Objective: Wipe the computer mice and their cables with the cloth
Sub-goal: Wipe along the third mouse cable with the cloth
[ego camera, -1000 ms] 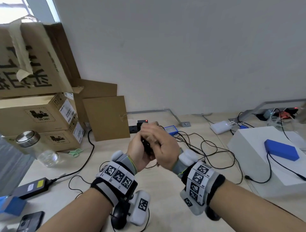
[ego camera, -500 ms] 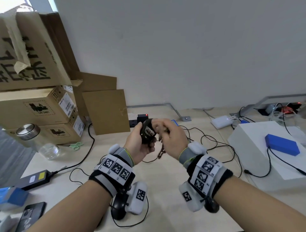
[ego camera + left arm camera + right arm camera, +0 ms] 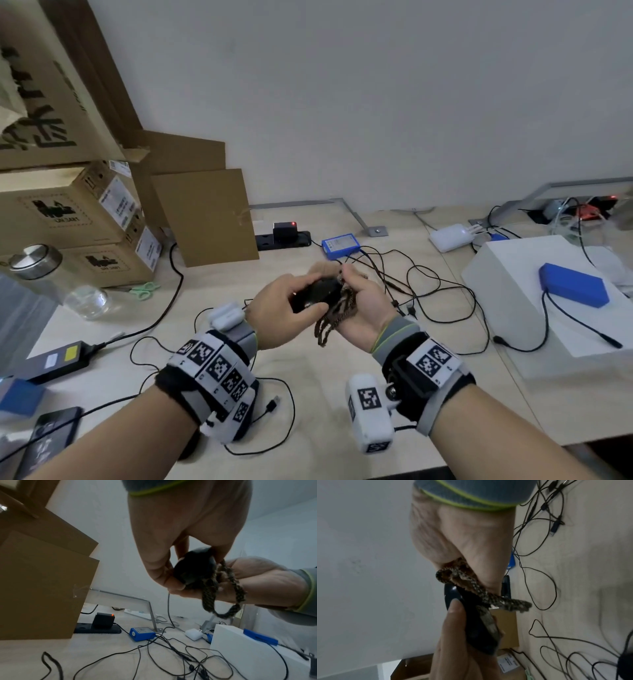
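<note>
A black computer mouse [image 3: 318,291] is held up over the desk, and my left hand [image 3: 277,308] grips it with the thumb on its near side and the fingers over the far side. My right hand [image 3: 366,301], palm up, clutches a brown knitted cloth [image 3: 337,317] against the mouse's right side, with a loop of cloth hanging below. The left wrist view shows the mouse [image 3: 193,568] between my fingertips, the cloth [image 3: 223,585] beside it. In the right wrist view the cloth [image 3: 471,584] lies across the mouse [image 3: 476,626]. A loose cable with a USB plug [image 3: 272,406] lies under my left wrist.
Cardboard boxes [image 3: 68,212] are stacked at the left, with a glass jar [image 3: 51,281] and scissors [image 3: 145,289] before them. A power strip [image 3: 284,238], a blue box [image 3: 340,245] and tangled black cables [image 3: 428,291] lie behind my hands. A white box [image 3: 513,308] stands right.
My right hand has turned palm up and pressed the cloth against the mouse's right side. The left hand has rolled the mouse, and both hands sit lower in view.
</note>
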Demonstrator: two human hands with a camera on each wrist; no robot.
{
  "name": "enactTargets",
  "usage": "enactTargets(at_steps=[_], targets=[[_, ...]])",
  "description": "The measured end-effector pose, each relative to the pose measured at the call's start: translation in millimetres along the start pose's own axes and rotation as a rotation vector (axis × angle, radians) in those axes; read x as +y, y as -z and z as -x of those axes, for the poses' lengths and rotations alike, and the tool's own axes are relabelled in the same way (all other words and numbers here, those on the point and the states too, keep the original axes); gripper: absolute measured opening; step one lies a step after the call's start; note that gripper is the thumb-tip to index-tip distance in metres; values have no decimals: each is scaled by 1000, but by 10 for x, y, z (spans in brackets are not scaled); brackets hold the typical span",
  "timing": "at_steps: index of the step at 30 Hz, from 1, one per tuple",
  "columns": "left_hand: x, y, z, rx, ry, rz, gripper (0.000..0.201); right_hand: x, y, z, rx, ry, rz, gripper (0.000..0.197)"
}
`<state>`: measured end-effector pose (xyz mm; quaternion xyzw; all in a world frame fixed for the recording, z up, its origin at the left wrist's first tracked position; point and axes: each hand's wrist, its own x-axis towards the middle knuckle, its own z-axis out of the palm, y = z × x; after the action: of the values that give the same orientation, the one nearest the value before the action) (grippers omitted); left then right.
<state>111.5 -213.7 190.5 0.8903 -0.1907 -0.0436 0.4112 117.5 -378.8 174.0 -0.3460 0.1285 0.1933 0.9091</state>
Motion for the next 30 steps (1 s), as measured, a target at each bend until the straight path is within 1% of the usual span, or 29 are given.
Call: enactTargets(at_steps=[2, 4, 7, 8, 9, 12, 14, 17, 18, 21, 23, 25, 27, 29, 30], targets=[[-96, -48, 40, -68, 2, -89, 64, 22, 76, 3, 1, 3, 117, 39], [-113, -115, 80, -120, 16, -150, 67, 84, 201, -29, 98, 45, 320, 35], [-139, -264, 115, -181, 22, -261, 60, 172, 368, -78, 296, 174, 783, 35], [-160, -322, 127, -192, 31, -289, 59, 185, 421, -87, 325, 203, 892, 35], [-177, -382, 149, -203, 46, -314, 59, 184, 458, -80, 341, 218, 952, 35], [-271, -629, 252, -264, 129, -403, 54, 164, 559, -33, 320, 223, 936, 37], [-349, -828, 361, -330, 183, -438, 52, 156, 611, 7, 287, 202, 933, 33], [-493, -1108, 492, -421, 239, -505, 53, 146, 661, 34, 246, 190, 992, 35], [-535, -1161, 518, -441, 258, -532, 53, 133, 661, 33, 232, 194, 1008, 37], [-582, -1311, 594, -484, 308, -568, 57, 76, 644, 38, 157, 173, 1037, 33], [-579, -1374, 621, -496, 305, -587, 53, 36, 604, 44, 127, 188, 1054, 34], [-553, -1473, 637, -524, 335, -596, 51, -23, 587, 38, 102, 191, 1055, 31], [-548, -1579, 685, -597, 360, -643, 51, -96, 563, 20, 95, 200, 1021, 28], [-545, -1654, 757, -672, 392, -703, 55, -197, 506, -14, 99, 239, 974, 30], [-544, -1678, 796, -676, 415, -705, 58, -254, 466, -26, 93, 264, 957, 31]])
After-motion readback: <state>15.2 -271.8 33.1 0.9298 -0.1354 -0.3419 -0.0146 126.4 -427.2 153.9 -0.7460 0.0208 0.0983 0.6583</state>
